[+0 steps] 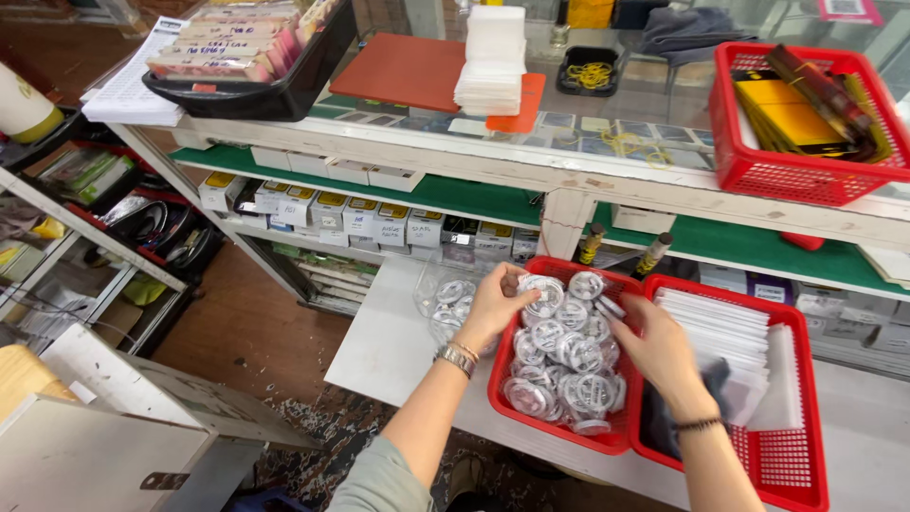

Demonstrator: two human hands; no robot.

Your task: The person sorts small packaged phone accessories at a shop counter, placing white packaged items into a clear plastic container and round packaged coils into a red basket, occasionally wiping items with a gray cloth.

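A: Head view first: where are the hands?

B: Both are over the red basket [512, 365] standing on the low white table [389, 346]. The left hand [493, 305] comes in over the basket's near-left rim, wrist wearing a metal watch [456, 358]. The right hand [659, 353] reaches in from the other side.

A: What's in that basket?

B: A heap of small round clear packets [564, 370], each with a white coiled thing inside. The left hand's fingers are clasped around one packet [545, 292] at the top of the heap, thumb under, fingertips on its edge. That packet sits right at the fingertips, just above the rest.

A: And the right hand?

B: Its fingers curl down onto the packets at the right side of the heap, touching them. Whether it actually pinches one I cannot tell; the fingertips are partly hidden by the back of the hand.

A: Anything beside it?

B: A second red basket [806, 455] touches the first on the right, holding a row of white flat packs [725, 346] on edge. A clear plastic bag [445, 299] with more round packets lies on the table just left of the left hand. Above, a green-lined shelf [474, 197] carries small white boxes [360, 216].
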